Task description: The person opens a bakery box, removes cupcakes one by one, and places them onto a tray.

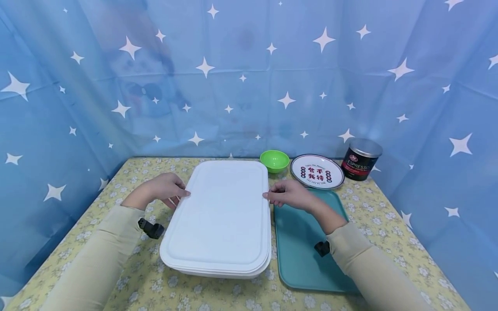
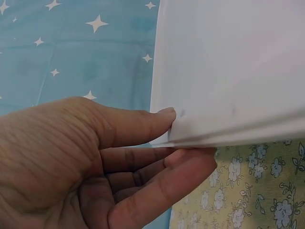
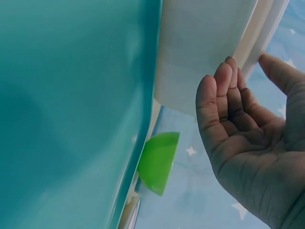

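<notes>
A large white rectangular box (image 3: 195, 62) with a flat white lid (image 1: 221, 211) stands in front of me, its long side running away from me. At the left edge my left hand (image 1: 167, 190) pinches the lid, thumb on top and fingers underneath, as the left wrist view shows closely. My right hand (image 1: 289, 195) is at the opposite edge, its thumb against the lid's edge and curled fingers below the rim. In the right wrist view those fingertips (image 3: 231, 62) overlap the box's side. The lid hides what the box contains.
A teal tray (image 1: 307, 259) lies right of the box, under my right forearm. Behind are a green bowl (image 1: 274, 160), a white plate (image 1: 307, 160) with red lettering and a black espresso tin (image 1: 359, 162). A flowered cloth (image 1: 393, 242) covers the table; a blue starry curtain (image 1: 241, 116) surrounds it.
</notes>
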Tool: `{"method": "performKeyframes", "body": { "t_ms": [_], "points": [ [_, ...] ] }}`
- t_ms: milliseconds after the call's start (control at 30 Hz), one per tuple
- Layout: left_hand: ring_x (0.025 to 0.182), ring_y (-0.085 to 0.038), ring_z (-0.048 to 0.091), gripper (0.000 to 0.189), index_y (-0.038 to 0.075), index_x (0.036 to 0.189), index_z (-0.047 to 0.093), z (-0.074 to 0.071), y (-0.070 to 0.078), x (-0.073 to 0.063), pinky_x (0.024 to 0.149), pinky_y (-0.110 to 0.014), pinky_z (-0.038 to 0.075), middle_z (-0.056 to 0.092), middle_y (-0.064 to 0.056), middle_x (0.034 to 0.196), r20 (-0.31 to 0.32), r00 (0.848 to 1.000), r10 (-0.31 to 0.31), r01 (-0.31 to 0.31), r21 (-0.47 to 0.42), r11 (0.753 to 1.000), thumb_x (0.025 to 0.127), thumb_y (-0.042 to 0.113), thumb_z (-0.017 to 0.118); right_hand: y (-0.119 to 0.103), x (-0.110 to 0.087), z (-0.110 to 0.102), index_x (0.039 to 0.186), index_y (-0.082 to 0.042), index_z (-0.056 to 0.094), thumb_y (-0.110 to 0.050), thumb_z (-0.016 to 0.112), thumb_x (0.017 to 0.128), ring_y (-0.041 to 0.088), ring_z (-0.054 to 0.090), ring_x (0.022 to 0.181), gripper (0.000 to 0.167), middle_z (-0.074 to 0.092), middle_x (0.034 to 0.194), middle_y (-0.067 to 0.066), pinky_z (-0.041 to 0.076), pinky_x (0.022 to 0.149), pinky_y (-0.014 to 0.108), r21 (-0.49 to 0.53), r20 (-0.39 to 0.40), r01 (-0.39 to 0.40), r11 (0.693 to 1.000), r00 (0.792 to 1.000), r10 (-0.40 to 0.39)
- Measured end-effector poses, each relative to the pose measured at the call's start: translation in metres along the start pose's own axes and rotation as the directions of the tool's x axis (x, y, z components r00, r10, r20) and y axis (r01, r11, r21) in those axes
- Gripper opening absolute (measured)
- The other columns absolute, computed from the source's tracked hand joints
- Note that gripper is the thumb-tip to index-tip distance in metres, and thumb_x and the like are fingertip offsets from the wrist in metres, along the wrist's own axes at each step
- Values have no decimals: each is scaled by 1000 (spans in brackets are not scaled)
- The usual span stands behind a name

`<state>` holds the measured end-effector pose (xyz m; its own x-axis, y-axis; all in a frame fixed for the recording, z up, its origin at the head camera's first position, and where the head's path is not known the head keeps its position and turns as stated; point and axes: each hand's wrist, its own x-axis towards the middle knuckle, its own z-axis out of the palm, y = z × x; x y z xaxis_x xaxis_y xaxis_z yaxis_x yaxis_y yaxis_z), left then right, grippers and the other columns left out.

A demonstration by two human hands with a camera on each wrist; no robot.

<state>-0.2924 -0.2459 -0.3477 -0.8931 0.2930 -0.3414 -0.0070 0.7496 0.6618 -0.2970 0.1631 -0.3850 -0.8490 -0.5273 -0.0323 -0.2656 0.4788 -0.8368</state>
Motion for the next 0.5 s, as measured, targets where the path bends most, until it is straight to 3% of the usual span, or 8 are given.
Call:
{"method": "performKeyframes", "body": {
  "t_ms": [267, 500],
  "points": [
    [80, -25, 71, 37, -9, 121, 64, -7, -1, -6, 72, -40, 61, 69, -16, 96, -61, 998, 15, -16, -29, 999, 100, 22, 64, -3, 0, 2, 105, -8, 71, -38, 68, 97, 45, 62, 93, 31, 67, 97, 21, 52, 85, 57, 31, -13, -7, 1000, 1000, 7],
    [86, -25, 70, 46, -8, 131, 57, -14, -7, -13, 76, -42, 60, 67, -19, 106, -136, 990, 24, -43, -138, 989, 101, 27, 63, -10, 4, 7, 122, -2, 66, -31, 70, 96, 30, 67, 97, 39, 68, 106, 13, 50, 91, 60, 207, -90, -42, 978, 994, 62]
  ]
}}
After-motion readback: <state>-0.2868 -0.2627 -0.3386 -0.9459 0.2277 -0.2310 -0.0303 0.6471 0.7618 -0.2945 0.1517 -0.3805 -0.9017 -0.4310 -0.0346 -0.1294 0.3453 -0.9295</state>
